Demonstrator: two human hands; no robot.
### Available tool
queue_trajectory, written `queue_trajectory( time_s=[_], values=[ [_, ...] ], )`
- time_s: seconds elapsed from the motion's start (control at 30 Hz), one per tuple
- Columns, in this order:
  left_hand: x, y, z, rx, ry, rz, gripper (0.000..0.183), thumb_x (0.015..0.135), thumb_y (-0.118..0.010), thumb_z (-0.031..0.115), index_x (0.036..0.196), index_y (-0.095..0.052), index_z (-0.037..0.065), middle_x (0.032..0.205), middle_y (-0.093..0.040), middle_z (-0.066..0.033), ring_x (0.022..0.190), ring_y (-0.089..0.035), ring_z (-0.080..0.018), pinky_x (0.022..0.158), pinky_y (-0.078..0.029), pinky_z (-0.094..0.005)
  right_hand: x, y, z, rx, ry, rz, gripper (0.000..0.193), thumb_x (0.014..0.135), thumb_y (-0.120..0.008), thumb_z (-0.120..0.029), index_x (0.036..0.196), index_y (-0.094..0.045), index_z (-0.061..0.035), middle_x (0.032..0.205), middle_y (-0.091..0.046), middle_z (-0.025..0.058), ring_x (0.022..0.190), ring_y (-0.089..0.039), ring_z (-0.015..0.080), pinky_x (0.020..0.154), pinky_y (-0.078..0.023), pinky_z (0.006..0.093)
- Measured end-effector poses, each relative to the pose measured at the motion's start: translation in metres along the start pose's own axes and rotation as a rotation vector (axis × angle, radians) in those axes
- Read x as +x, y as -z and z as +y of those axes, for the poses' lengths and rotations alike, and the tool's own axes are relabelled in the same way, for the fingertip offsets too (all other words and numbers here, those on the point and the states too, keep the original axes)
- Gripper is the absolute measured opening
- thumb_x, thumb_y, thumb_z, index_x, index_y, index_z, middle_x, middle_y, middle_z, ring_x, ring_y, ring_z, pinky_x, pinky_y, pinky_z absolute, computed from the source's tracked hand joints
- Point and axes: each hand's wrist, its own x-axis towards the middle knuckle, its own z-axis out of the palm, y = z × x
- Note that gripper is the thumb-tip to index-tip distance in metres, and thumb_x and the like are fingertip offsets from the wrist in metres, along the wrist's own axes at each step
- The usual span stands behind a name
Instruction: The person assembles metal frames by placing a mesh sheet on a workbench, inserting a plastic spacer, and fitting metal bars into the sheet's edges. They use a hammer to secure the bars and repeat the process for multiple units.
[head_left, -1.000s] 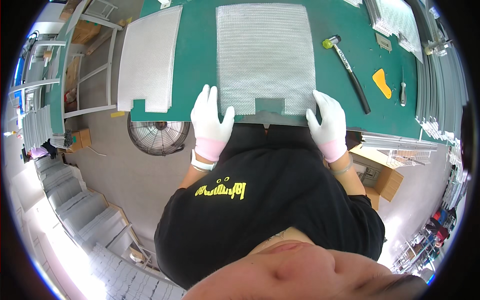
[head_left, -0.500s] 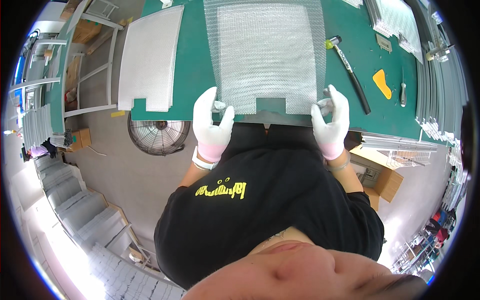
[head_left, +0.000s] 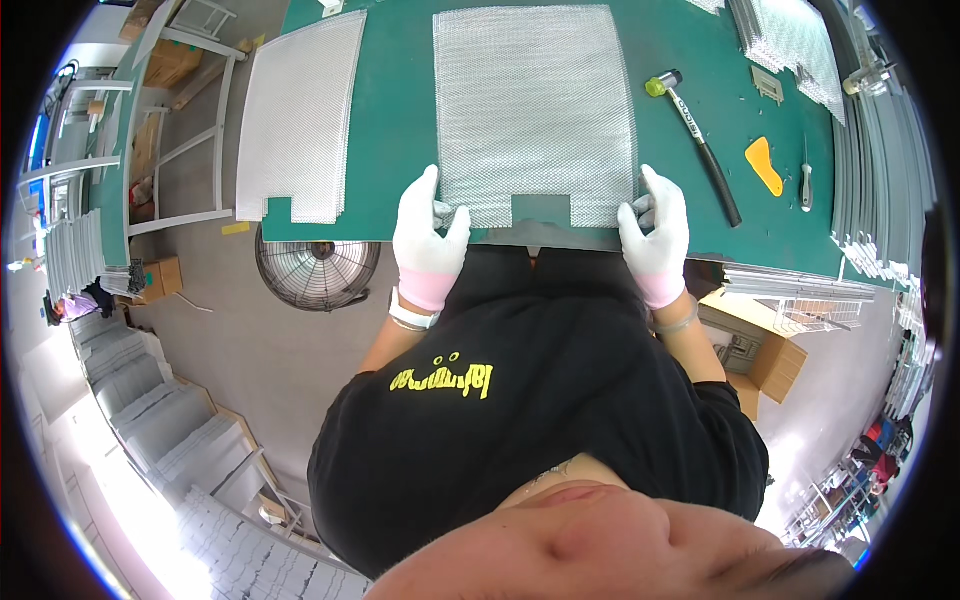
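Observation:
A silvery wire-mesh sheet (head_left: 535,110) lies flat on the green tabletop in front of me, with a square notch in its near edge. Whether it is one sheet or a stack is hard to make out. My gloved left hand (head_left: 430,240) is closed at its near left corner, thumb above and fingers curled at the side edge. At the near right corner, my gloved right hand (head_left: 655,235) grips in the same way. The fingertips of both hands are partly hidden. Left of it, a pile of similar notched mesh sheets (head_left: 300,120) rests on the table.
On the right of the table (head_left: 690,40) lie a mallet (head_left: 700,140), a yellow scraper (head_left: 764,167), a screwdriver (head_left: 807,180) and a small metal plate (head_left: 767,85). More mesh (head_left: 795,50) sits at the far right. A floor fan (head_left: 320,275) stands by the table's left front.
A wider-looking mesh layer, held raised over the mesh before, has come down into line with it. Both hands have shifted slightly, the left one rightward, the right one leftward.

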Motion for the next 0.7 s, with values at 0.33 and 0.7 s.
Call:
queue_trajectory(
  time_s=[0.33, 0.7],
  values=[
    [0.006, 0.001, -0.005, 0.273, -0.139, -0.065, 0.059, 0.081, -0.075, 0.008, 0.135, -0.055, -0.003, 0.125, -0.060, -0.0171, 0.097, -0.061, -0.0257, 0.088, -0.052, -0.0358, 0.005, 0.001, 0.005, -0.257, 0.053, -0.092, 0.051, 0.081, -0.073, -0.007, 0.130, -0.060, -0.0005, 0.116, -0.061, 0.0178, 0.097, -0.064, 0.0311, 0.086, -0.053, 0.0375],
    [0.026, 0.009, -0.019, 0.282, -0.165, -0.041, 0.063, 0.081, -0.076, 0.020, 0.135, -0.054, -0.004, 0.133, -0.057, -0.0236, 0.123, -0.053, -0.0404, 0.107, -0.041, -0.0472, 0.131, 0.008, -0.031, -0.273, 0.478, -0.065, 0.042, 0.089, -0.069, -0.018, 0.127, -0.062, -0.0020, 0.113, -0.065, 0.0192, 0.106, -0.063, 0.0360, 0.096, -0.049, 0.0424]
  ],
)
